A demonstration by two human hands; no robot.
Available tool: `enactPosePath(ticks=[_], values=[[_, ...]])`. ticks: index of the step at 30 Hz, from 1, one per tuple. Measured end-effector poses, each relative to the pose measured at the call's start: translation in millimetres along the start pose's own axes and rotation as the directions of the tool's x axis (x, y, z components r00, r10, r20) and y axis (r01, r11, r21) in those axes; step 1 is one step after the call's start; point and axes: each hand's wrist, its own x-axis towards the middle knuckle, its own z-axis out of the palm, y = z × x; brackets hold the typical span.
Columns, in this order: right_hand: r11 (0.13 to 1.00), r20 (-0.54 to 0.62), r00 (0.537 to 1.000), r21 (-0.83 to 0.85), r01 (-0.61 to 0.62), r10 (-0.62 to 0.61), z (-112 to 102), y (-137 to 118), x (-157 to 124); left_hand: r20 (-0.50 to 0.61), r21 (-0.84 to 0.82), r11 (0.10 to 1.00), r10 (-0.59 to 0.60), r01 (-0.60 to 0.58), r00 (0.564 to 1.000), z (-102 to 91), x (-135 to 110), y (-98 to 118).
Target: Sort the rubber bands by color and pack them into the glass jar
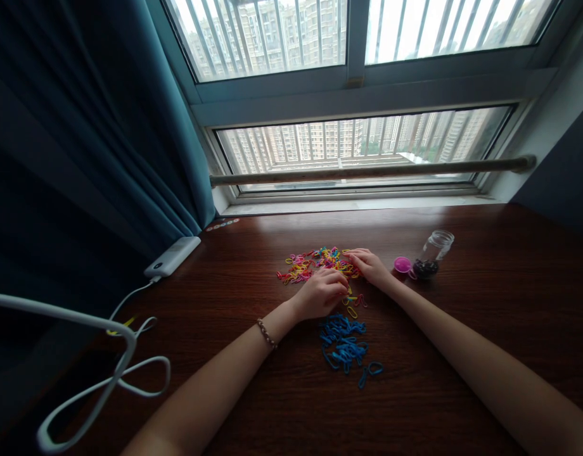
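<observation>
A loose pile of small elastic bands [298,269] in red, pink, yellow and other colours lies on the brown table. My left hand [322,292] rests at the near side of this pile with its fingers curled together; what they hold, if anything, is hidden. On the pile's right side lies my right hand [369,266], palm down, its fingers stretched out and touching the bands. Closer to me is a separate heap of blue elastic bands [343,342], with a couple lying apart at its lower right. A few yellow and red bands [352,311] are between the two groups.
Right of my hands stands a clear jar [436,247] with dark contents, beside a pink lid [402,265]. A white power bank [172,256] with a cable sits at the left by the blue curtain [130,126]. A thick white cable or tube [125,361] loops at lower left.
</observation>
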Motion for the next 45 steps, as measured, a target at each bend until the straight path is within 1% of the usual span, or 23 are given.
enactPosePath(ticks=[3, 6, 8, 10, 12, 14, 17, 19, 21, 23, 27, 29, 32, 34, 36, 38, 39, 40, 41, 42, 43, 44, 45], values=[[1.0, 0.0, 1.0, -0.015, -0.008, 0.008, 1.1, 1.1, -0.3, 0.038, 0.043, 0.998, 0.034, -0.035, 0.999, 0.8, 1.2, 2.9], [0.998, 0.057, 0.998, -0.05, 0.028, -0.025, 3.3, 0.3, -1.7, 0.067, 0.058, 0.996, 0.061, -0.065, 0.996, 1.3, 1.2, 1.4], [0.997, 0.093, 0.995, -0.05, 0.05, -0.045, 3.9, -0.8, -2.4, 0.045, 0.06, 0.996, 0.058, -0.06, 0.997, 0.8, 0.7, -0.5], [0.998, 0.082, 0.996, -0.025, 0.049, -0.047, 3.2, -2.0, -2.4, -0.013, 0.062, 0.998, 0.032, -0.031, 0.999, -1.3, -0.3, -3.9], [0.999, 0.052, 0.998, 0.018, 0.034, -0.035, 1.0, -3.4, -1.7, -0.105, 0.071, 0.997, -0.022, 0.029, 0.994, -4.7, -2.0, -10.2], [0.997, 0.015, 1.0, 0.082, 0.003, -0.004, -2.3, -5.7, -0.9, -0.212, 0.097, 0.987, -0.105, 0.128, 0.971, -8.3, -4.5, -20.2], [0.975, -0.029, 0.997, 0.213, -0.067, 0.075, -7.5, -11.3, -0.3, -0.362, 0.145, 0.932, -0.263, 0.332, 0.895, -11.0, -9.3, -39.9], [0.95, -0.034, 0.992, 0.292, -0.108, 0.124, -9.8, -15.3, -0.6, -0.412, 0.142, 0.884, -0.356, 0.445, 0.839, -10.2, -12.6, -52.7], [0.928, -0.036, 0.986, 0.347, -0.138, 0.16, -10.7, -18.1, -1.4, -0.414, 0.114, 0.853, -0.426, 0.51, 0.805, -8.1, -15.2, -62.3], [0.904, -0.041, 0.977, 0.391, -0.176, 0.208, -10.3, -18.5, -2.6, -0.391, 0.087, 0.841, -0.464, 0.535, 0.794, -5.7, -16.7, -67.9], [0.856, -0.052, 0.944, 0.44, -0.271, 0.325, -8.2, -13.9, -5.3, -0.352, 0.081, 0.839, -0.481, 0.538, 0.803, -3.1, -17.1, -70.2], [0.852, -0.096, 0.927, 0.438, -0.288, 0.363, -7.3, -11.7, -6.2, -0.332, 0.091, 0.837, -0.486, 0.54, 0.808, -2.9, -16.8, -70.0], [0.872, -0.192, 0.915, 0.419, -0.252, 0.356, -7.1, -15.2, -5.9, -0.283, 0.103, 0.841, -0.487, 0.531, 0.826, -3.1, -16.6, -70.3], [0.874, -0.199, 0.928, 0.442, -0.201, 0.314, -8.0, -24.7, -4.9, -0.245, 0.115, 0.843, -0.488, 0.525, 0.838, -3.0, -16.5, -69.8], [0.853, -0.101, 0.963, 0.493, -0.17, 0.25, -9.6, -39.5, -4.4, -0.211, 0.13, 0.845, -0.488, 0.519, 0.847, -2.9, -16.4, -68.2], [0.839, 0.124, 0.983, 0.513, -0.182, 0.138, -11.0, -56.7, -5.4, -0.184, 0.146, 0.852, -0.476, 0.503, 0.86, -2.9, -16.2, -65.6], [0.84, 0.272, 0.96, 0.506, -0.198, 0.062, -11.4, -64.9, -6.6, -0.175, 0.151, 0.856, -0.468, 0.493, 0.866, -2.9, -16.2, -64.3], [0.841, 0.429, 0.903, 0.494, -0.219, -0.017, -11.4, -72.3, -8.2, -0.167, 0.155, 0.861, -0.46, 0.484, 0.872, -3.0, -16.3, -63.1], [0.842, 0.57, 0.817, 0.48, -0.247, -0.085, -11.0, -78.5, -9.9, -0.16, 0.157, 0.866, -0.453, 0.475, 0.877, -3.2, -16.4, -62.2], [0.841, 0.679, 0.722, 0.463, -0.279, -0.134, -10.3, -83.0, -11.6, -0.154, 0.158, 0.869, -0.447, 0.468, 0.881, -3.3, -16.5, -61.5], [0.84, 0.746, 0.648, 0.445, -0.309, -0.157, -9.4, -85.8, -12.9, -0.148, 0.158, 0.873, -0.442, 0.462, 0.885, -3.4, -16.7, -61.2], [0.839, 0.77, 0.62, 0.431, -0.331, -0.151, -8.5, -86.6, -13.7, -0.141, 0.16, 0.876, -0.437, 0.456, 0.888, -3.5, -16.9, -61.1], [0.839, 0.753, 0.649, 0.422, -0.343, -0.113, -7.8, -85.4, -13.8, -0.137, 0.161, 0.878, -0.432, 0.45, 0.891, -3.5, -17.1, -61.3]])
